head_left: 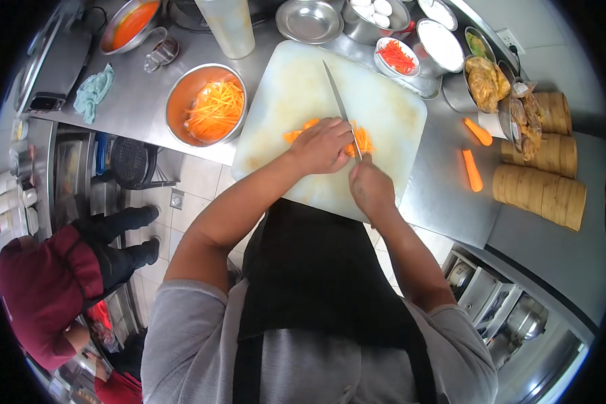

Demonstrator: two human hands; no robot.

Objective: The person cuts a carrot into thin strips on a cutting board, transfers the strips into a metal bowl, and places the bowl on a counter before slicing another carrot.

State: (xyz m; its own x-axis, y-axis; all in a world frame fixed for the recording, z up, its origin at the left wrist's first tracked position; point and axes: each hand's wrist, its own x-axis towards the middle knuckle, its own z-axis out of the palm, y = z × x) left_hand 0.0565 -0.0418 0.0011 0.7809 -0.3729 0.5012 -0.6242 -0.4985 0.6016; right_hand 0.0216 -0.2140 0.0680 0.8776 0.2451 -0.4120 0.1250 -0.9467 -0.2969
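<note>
My right hand (pixel 372 188) is wrapped around the handle of a long kitchen knife (pixel 335 91), its blade pointing away across the white cutting board (pixel 286 87). Curled fingers of my left hand (pixel 323 146) press down on carrot slices (pixel 293 136) just left of the blade. Thin carrot strips (pixel 363 140) lie against the knife's right side. To the left of the board, a metal bowl (pixel 174 108) holds a heap of shredded carrot (pixel 215 111). Two peeled carrot pieces (pixel 478 132) (pixel 473 171) rest on the steel counter to the right.
Bamboo steamers (pixel 539 192) stand at the right, near bowls with red strips (pixel 396 57), eggs (pixel 372 9) and browned food (pixel 486 84). A tall plastic container (pixel 227 30) and a cloth (pixel 94 93) sit left. A co-worker in maroon (pixel 44 289) stands lower left.
</note>
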